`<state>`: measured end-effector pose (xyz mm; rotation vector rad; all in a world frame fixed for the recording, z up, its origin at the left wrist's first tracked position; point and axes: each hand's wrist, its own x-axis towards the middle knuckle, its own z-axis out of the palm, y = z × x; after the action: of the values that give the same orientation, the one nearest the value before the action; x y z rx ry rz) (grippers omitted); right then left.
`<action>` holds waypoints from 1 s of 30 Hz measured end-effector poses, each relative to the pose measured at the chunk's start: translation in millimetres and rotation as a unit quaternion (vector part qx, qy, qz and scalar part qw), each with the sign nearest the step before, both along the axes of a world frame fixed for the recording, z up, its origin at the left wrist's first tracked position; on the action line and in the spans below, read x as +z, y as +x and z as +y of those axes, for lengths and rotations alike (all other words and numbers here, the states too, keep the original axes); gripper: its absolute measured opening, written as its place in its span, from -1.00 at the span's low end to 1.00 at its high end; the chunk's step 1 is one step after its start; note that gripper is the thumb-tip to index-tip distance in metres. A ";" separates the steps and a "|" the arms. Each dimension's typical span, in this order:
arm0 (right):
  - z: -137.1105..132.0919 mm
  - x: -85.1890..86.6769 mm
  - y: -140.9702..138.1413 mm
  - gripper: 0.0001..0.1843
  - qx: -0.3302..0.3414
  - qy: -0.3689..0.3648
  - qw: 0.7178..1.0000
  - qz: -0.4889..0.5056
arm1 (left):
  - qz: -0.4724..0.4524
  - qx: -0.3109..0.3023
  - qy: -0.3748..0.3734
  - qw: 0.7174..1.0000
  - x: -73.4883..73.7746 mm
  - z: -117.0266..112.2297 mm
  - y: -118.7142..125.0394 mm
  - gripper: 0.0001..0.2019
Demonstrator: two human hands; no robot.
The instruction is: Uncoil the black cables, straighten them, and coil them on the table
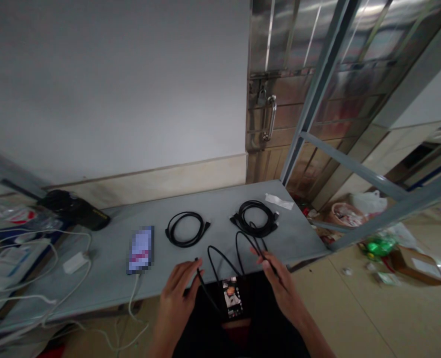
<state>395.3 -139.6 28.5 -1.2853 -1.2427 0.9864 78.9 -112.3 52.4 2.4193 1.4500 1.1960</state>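
A thin black cable runs in loose bends between my two hands at the table's front edge. My left hand pinches one stretch of it between thumb and fingers, its tip hidden. My right hand is closed around several strands of the same cable. Just beyond the right hand lies a thick coil of black cable with its plugs sticking out at the sides. Further left rests a smaller black cable coil, apart from both hands. A lit phone lies on my lap between the hands.
On the grey table a second phone is plugged into a white cord. White cables, a white adapter and a black bottle crowd the left. A white strip lies back right, near a metal frame post.
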 end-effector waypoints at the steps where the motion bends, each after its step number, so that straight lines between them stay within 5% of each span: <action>1: 0.9 3.3 -10.4 -0.49 0.041 -0.014 0.999 0.007 | 0.011 -0.008 -0.005 1.000 2.0 2.0 6.4 -0.60; 7: 1.2 26.5 -49.8 -0.43 0.199 -0.101 0.972 0.068 | 0.084 -0.040 -0.072 0.993 14.9 12.3 26.2 -0.57; 10: -0.8 30.1 -58.8 -0.48 0.239 -0.129 0.939 0.210 | 0.077 -0.056 -0.082 0.992 14.1 12.9 23.9 -0.68; 14: -3.0 27.8 -60.8 -0.43 0.225 -0.202 0.864 0.402 | 0.030 -0.033 -0.083 0.996 12.9 4.4 22.3 -0.64; 18: -7.7 32.5 -52.6 -0.36 0.214 -0.276 0.823 0.448 | -0.001 -0.007 -0.095 0.995 28.9 -5.4 32.0 -0.38; 23: -16.9 47.8 -40.6 -0.21 0.194 -0.343 0.828 0.398 | -0.073 -0.092 -0.211 0.971 57.1 -0.1 49.3 -0.13; 27: -18.2 52.3 -29.4 -0.25 0.213 -0.291 0.850 0.383 | -0.163 -0.146 -0.398 0.891 63.1 5.6 59.6 -0.49; 30: -16.1 49.8 -17.8 -0.32 0.218 -0.212 0.877 0.373 | -0.250 -0.153 -0.447 0.845 60.6 2.3 65.9 -0.66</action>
<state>377.6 -155.6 78.4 -0.7788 -0.7166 1.9420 144.8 -110.0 113.0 1.4695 1.0441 0.7279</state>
